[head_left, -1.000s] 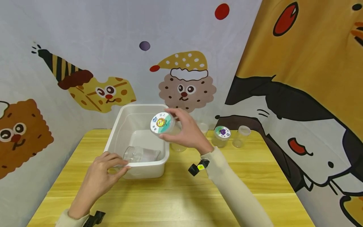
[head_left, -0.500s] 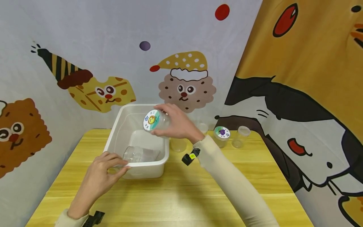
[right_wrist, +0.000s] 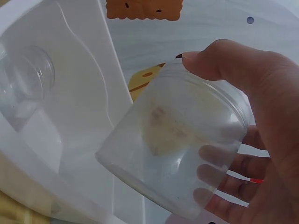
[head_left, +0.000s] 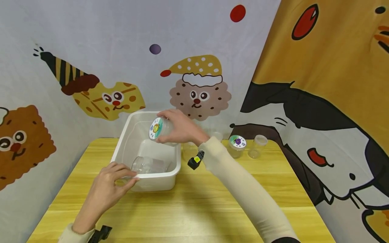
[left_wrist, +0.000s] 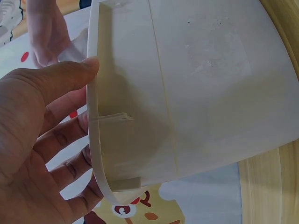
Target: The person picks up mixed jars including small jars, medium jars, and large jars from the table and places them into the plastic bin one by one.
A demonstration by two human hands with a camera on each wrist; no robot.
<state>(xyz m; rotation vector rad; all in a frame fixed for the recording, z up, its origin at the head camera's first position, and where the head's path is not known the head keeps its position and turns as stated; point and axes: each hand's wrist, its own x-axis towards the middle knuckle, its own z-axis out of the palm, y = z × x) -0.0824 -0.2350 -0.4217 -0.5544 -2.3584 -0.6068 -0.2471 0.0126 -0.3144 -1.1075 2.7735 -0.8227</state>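
Observation:
My right hand point(head_left: 181, 129) holds a clear plastic jar point(right_wrist: 173, 135) whose lid point(head_left: 156, 128) carries a sunflower label. The jar is tilted, its lid facing left, over the right part of a white plastic basin point(head_left: 155, 175). At the basin's front rim, my left hand point(head_left: 110, 185) pinches the edge between thumb and fingers. In the left wrist view, the thumb point(left_wrist: 74, 74) lies on the rim and the other fingers reach behind it. Inside the basin, near the front wall, a clear jar point(head_left: 149, 165) lies on its side.
On the wooden table point(head_left: 212, 209) right of the basin stand a jar with a purple-flower lid point(head_left: 237, 146) and a narrower clear jar point(head_left: 258, 146). More clear containers point(head_left: 189, 148) are partly hidden behind my right arm. A cartoon-printed cloth point(head_left: 188, 33) hangs behind the table.
My right hand has carried the sunflower-lid jar leftward over the basin, turning its lid further to the left. My left hand has stayed on the rim.

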